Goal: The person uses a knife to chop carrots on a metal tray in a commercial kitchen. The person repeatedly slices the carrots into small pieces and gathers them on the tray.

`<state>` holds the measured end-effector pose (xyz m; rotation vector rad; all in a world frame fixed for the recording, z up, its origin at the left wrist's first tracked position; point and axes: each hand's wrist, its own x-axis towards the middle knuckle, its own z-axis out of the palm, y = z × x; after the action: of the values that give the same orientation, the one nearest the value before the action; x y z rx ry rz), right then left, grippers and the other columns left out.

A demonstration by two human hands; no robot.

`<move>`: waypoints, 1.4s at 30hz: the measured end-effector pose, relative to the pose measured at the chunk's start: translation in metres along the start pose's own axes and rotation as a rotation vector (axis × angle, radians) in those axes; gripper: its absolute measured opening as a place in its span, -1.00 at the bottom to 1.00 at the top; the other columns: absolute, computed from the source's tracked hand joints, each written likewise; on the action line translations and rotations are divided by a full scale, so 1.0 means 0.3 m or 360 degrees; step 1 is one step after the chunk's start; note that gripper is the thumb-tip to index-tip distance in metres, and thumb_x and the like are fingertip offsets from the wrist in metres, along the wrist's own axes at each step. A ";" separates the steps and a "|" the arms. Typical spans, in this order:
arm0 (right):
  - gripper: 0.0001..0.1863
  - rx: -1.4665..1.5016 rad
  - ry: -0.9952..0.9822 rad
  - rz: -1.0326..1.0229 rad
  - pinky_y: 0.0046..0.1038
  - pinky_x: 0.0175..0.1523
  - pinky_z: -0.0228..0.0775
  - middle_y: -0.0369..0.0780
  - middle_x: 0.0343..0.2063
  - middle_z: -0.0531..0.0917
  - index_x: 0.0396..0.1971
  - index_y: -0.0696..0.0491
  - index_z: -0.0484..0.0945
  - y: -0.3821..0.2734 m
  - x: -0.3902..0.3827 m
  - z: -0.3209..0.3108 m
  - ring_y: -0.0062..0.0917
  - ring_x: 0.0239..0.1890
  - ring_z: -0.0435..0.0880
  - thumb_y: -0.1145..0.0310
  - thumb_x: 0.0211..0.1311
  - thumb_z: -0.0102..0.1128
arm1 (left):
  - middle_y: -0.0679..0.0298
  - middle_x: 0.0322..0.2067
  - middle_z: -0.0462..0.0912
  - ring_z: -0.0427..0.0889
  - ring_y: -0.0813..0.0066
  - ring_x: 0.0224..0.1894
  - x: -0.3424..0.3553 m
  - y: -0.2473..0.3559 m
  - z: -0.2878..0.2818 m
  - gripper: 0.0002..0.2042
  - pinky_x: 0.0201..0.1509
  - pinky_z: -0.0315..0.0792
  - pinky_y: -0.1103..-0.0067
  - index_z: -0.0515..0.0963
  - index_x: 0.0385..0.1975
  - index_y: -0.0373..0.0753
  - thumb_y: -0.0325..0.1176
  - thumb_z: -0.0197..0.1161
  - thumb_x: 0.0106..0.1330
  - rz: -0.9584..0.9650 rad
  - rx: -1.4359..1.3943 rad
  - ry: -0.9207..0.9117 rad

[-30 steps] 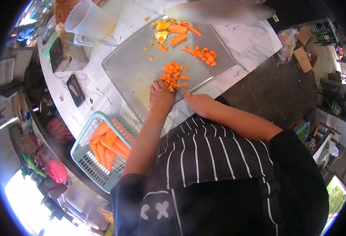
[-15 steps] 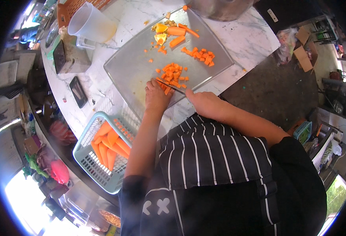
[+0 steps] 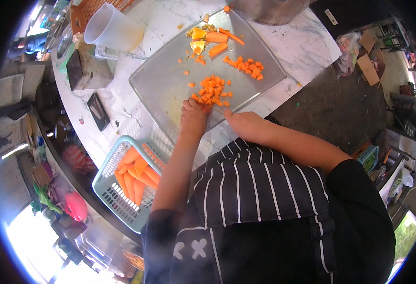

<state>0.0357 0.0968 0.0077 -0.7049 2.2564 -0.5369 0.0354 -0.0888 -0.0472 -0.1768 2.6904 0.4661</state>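
Note:
My left hand (image 3: 192, 115) is closed on a carrot piece (image 3: 204, 108) at the near side of a translucent grey cutting board (image 3: 156, 85). My right hand (image 3: 242, 123) grips a knife (image 3: 219, 111), its blade at that piece. Diced carrot (image 3: 213, 89) lies just beyond my fingers, with a second heap (image 3: 248, 66) to the upper right. At the back of the board are longer carrot sticks (image 3: 217, 48), yellow pieces (image 3: 198, 34) and scraps. Left of my forearm, a pale blue basket (image 3: 111, 201) holds whole peeled carrots (image 3: 137, 175).
The marble-look table (image 3: 302, 47) carries a plastic jug (image 3: 101, 28), a metal container (image 3: 89, 71), a phone (image 3: 97, 111), an orange crate (image 3: 82, 14) and a large metal pot (image 3: 269, 7). An open cardboard box (image 3: 368, 66) sits on the floor at right.
The knife blade, raised across my left fingers half a second ago, is now lower and mostly hidden at the carrot. Both hands have shifted slightly. The view has moved a little.

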 end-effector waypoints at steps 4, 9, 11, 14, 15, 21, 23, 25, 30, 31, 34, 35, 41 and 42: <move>-0.79 0.0072 0.0021 -0.0005 -0.16 -0.37 0.49 0.06 -0.53 0.61 -0.23 0.26 0.24 0.007 0.043 0.032 -0.08 -0.43 0.65 0.50 0.14 -0.13 | -0.06 -0.09 0.29 0.47 0.01 -0.07 0.011 -0.041 0.050 -0.42 -0.08 0.51 0.36 0.15 -0.06 -0.50 -0.17 0.25 0.17 0.0157 0.0116 0.0065; -0.77 0.0195 0.0033 0.0064 -0.12 -0.24 0.46 0.08 -0.42 0.61 -0.18 0.21 0.31 0.013 0.154 0.073 -0.06 -0.30 0.63 0.43 0.19 -0.15 | -0.07 -0.10 0.28 0.46 -0.01 -0.07 0.024 -0.053 0.084 -0.43 -0.08 0.51 0.37 0.12 -0.05 -0.51 -0.22 0.24 0.18 0.0209 0.0162 0.0142; -0.78 0.0242 0.0075 0.0080 -0.11 -0.20 0.45 0.07 -0.38 0.61 -0.18 0.18 0.32 0.008 0.179 0.091 -0.06 -0.27 0.63 0.42 0.21 -0.16 | -0.06 -0.10 0.28 0.46 0.00 -0.06 0.018 -0.041 0.067 -0.43 -0.08 0.51 0.38 0.12 -0.05 -0.49 -0.22 0.25 0.17 0.0121 0.0087 0.0122; -0.81 0.0211 0.0119 0.0075 -0.13 -0.22 0.46 0.06 -0.36 0.62 -0.21 0.18 0.31 0.010 0.155 0.086 -0.06 -0.28 0.63 0.44 0.22 -0.21 | -0.04 -0.09 0.27 0.45 0.02 -0.04 0.007 -0.004 0.037 -0.43 -0.08 0.51 0.38 0.11 -0.06 -0.47 -0.21 0.27 0.16 0.0006 0.0013 0.0067; -0.80 0.0282 0.0079 0.0080 -0.13 -0.22 0.46 0.07 -0.37 0.62 -0.20 0.19 0.30 0.006 0.117 0.067 -0.05 -0.28 0.63 0.44 0.22 -0.21 | -0.04 -0.09 0.27 0.44 0.02 -0.04 0.000 -0.002 0.026 -0.42 -0.08 0.51 0.38 0.11 -0.06 -0.47 -0.21 0.27 0.16 -0.0048 0.0004 0.0045; -0.79 0.0103 -0.0061 0.0132 -0.13 -0.23 0.46 0.08 -0.41 0.61 -0.20 0.22 0.26 0.070 0.036 0.111 -0.06 -0.29 0.63 0.43 0.21 -0.17 | -0.02 -0.10 0.28 0.45 0.02 -0.04 0.003 -0.017 0.070 -0.44 -0.08 0.50 0.34 0.13 -0.07 -0.41 -0.20 0.29 0.14 0.0043 0.0035 0.0182; -0.78 0.0077 -0.0040 0.0121 -0.13 -0.24 0.46 0.08 -0.42 0.61 -0.20 0.22 0.26 0.092 0.039 0.128 -0.07 -0.30 0.63 0.43 0.19 -0.13 | -0.01 -0.10 0.28 0.45 0.02 -0.05 0.005 -0.028 0.077 -0.44 -0.07 0.49 0.33 0.13 -0.07 -0.39 -0.20 0.29 0.14 0.0034 -0.0040 0.0173; -0.78 0.0011 -0.0093 0.0104 -0.13 -0.25 0.45 0.07 -0.43 0.61 -0.21 0.21 0.27 0.076 0.036 0.071 -0.07 -0.32 0.63 0.43 0.16 -0.09 | -0.01 -0.10 0.29 0.45 0.01 -0.05 0.004 -0.021 0.060 -0.45 -0.05 0.48 0.32 0.14 -0.07 -0.38 -0.20 0.29 0.14 0.0036 -0.0062 0.0162; -0.79 0.0189 0.0116 0.0103 -0.13 -0.27 0.43 0.05 -0.47 0.60 -0.24 0.19 0.31 0.122 0.052 0.065 -0.07 -0.35 0.62 0.48 0.11 -0.05 | -0.14 -0.14 0.32 0.41 -0.14 -0.07 -0.028 -0.004 0.015 -0.51 -0.03 0.38 0.18 0.20 -0.10 -0.40 -0.31 0.31 0.10 0.0076 -0.0241 0.0218; -0.80 0.0204 0.0136 0.0104 -0.13 -0.28 0.43 0.05 -0.48 0.59 -0.24 0.19 0.31 0.113 0.048 0.048 -0.07 -0.36 0.62 0.50 0.10 -0.05 | -0.15 -0.13 0.32 0.40 -0.15 -0.06 -0.029 -0.006 0.013 -0.49 -0.01 0.37 0.19 0.20 -0.08 -0.41 -0.31 0.32 0.10 0.0050 -0.0220 0.0188; -0.76 0.0107 0.0054 0.0028 -0.15 -0.30 0.45 0.04 -0.49 0.59 -0.23 0.21 0.30 0.069 0.009 0.002 -0.08 -0.37 0.63 0.54 0.06 -0.02 | -0.12 -0.08 0.31 0.41 -0.10 -0.01 -0.025 0.004 -0.003 -0.42 0.02 0.40 0.27 0.17 -0.02 -0.42 -0.24 0.32 0.10 -0.0012 -0.0110 0.0107; -0.75 0.0078 0.0069 0.0023 -0.16 -0.32 0.45 0.04 -0.50 0.59 -0.22 0.21 0.30 0.053 -0.006 -0.012 -0.08 -0.38 0.63 0.55 0.04 -0.01 | -0.07 -0.06 0.30 0.42 -0.04 0.01 -0.027 0.006 -0.014 -0.39 0.02 0.43 0.32 0.17 -0.01 -0.41 -0.19 0.32 0.10 -0.0026 -0.0037 0.0089; -0.70 0.0033 0.0067 -0.0014 -0.18 -0.36 0.48 0.01 -0.56 0.59 -0.23 0.22 0.26 -0.002 -0.051 -0.020 -0.09 -0.42 0.64 0.56 -0.02 0.04 | -0.02 -0.07 0.34 0.47 0.03 0.00 -0.067 0.040 -0.062 -0.33 0.00 0.47 0.37 0.15 0.01 -0.41 -0.11 0.34 0.08 -0.0141 0.0065 0.0060; -0.70 -0.0001 0.0076 -0.0040 -0.17 -0.36 0.48 0.01 -0.56 0.59 -0.23 0.22 0.26 -0.007 -0.052 -0.015 -0.09 -0.43 0.64 0.56 -0.02 0.04 | -0.01 -0.08 0.35 0.48 0.03 -0.02 -0.072 0.044 -0.070 -0.34 -0.01 0.47 0.36 0.16 0.00 -0.41 -0.11 0.34 0.09 -0.0189 0.0088 0.0022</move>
<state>0.0426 0.1057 0.0198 -0.7289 2.2946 -0.5708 0.0447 -0.0825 -0.0164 -0.3229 2.6839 0.3554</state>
